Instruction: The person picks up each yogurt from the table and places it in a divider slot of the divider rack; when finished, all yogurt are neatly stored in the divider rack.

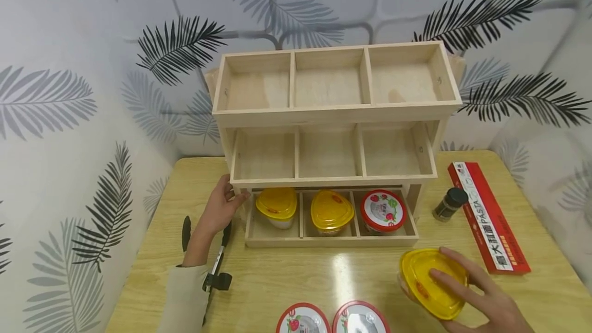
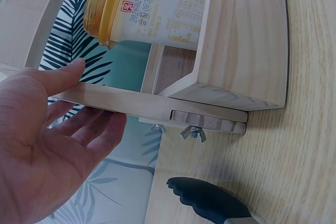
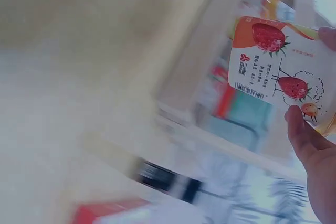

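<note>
My left hand (image 1: 219,210) grips the left upright (image 2: 118,98) of a three-tier wooden rack (image 1: 337,114), thumb on one side and fingers on the other. On the right, my right hand (image 1: 492,302) holds a yogurt cup with a yellow lid (image 1: 432,284) above the table. Strawberries are printed on the white side of that cup (image 3: 278,66) in the right wrist view. The bottom tier holds a yellow-lidded cup (image 1: 277,203) at left, another yellow-lidded cup (image 1: 331,210) in the middle and a red-rimmed cup (image 1: 383,210) at right.
Two red-rimmed cups (image 1: 303,320) stand at the table's near side. Black-tipped tongs (image 1: 219,256) lie beside my left forearm. A dark-capped spice jar (image 1: 450,203) and a red pasta box (image 1: 489,220) are at right. The rack's upper two tiers each have three compartments.
</note>
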{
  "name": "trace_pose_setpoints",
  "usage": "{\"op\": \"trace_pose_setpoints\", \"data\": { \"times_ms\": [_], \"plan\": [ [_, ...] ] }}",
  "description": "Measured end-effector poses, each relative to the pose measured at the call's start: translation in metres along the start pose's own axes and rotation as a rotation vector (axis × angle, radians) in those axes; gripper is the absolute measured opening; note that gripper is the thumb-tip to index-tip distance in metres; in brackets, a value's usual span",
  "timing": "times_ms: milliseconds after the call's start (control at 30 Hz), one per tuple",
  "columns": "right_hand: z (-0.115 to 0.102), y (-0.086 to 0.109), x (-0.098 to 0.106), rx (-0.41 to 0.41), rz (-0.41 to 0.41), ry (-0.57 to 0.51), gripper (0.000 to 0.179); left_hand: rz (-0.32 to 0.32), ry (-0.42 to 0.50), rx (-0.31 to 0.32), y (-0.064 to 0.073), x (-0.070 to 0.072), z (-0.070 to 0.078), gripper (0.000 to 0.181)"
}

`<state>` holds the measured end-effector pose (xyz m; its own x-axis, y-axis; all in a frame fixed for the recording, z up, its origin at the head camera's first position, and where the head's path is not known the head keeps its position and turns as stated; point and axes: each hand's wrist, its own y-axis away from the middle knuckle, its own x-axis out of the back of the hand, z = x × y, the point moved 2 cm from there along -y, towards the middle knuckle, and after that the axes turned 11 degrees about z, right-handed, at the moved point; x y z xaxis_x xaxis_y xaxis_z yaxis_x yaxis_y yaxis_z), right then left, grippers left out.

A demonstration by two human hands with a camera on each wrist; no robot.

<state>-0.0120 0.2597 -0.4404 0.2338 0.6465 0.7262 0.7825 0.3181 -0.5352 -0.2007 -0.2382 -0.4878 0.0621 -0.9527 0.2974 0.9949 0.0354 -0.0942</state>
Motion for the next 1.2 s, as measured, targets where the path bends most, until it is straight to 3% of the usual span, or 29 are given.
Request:
{"op": "trace_pose_setpoints", "data": {
  "times_ms": [200, 333, 600, 800, 900, 1000, 1100, 1200],
  "plan": [
    [-0.013, -0.076, 0.042, 0.221, 0.266, -0.114, 0.067, -0.009, -0.009, 0.002, -0.002, 0.000, 0.000, 0.068],
    [-0.033, -0.132, 0.076, 0.348, 0.380, -0.136, 0.066, -0.011, -0.018, -0.001, -0.001, 0.001, 0.002, 0.067],
    [-0.035, -0.213, 0.128, 0.357, 0.406, 0.144, 0.079, -0.029, -0.023, -0.015, -0.001, 0.000, 0.005, 0.067],
    [-0.031, -0.263, 0.136, 0.387, 0.417, 0.242, 0.078, -0.027, -0.027, -0.008, -0.001, 0.001, 0.005, 0.066],
    [-0.028, -0.283, 0.131, 0.363, 0.431, 0.195, 0.069, -0.017, -0.030, -0.021, -0.002, 0.002, 0.004, 0.066],
    [-0.023, -0.296, 0.121, 0.236, 0.415, 0.155, 0.053, -0.015, -0.025, -0.019, -0.002, 0.001, 0.001, 0.066],
    [-0.018, -0.302, 0.109, 0.090, 0.403, 0.134, 0.064, -0.023, -0.013, -0.017, 0.000, 0.001, 0.000, 0.065],
    [-0.014, -0.303, 0.099, -0.002, 0.394, 0.127, 0.065, -0.030, 0.001, -0.022, 0.000, 0.000, 0.003, 0.066]
  ]
}}
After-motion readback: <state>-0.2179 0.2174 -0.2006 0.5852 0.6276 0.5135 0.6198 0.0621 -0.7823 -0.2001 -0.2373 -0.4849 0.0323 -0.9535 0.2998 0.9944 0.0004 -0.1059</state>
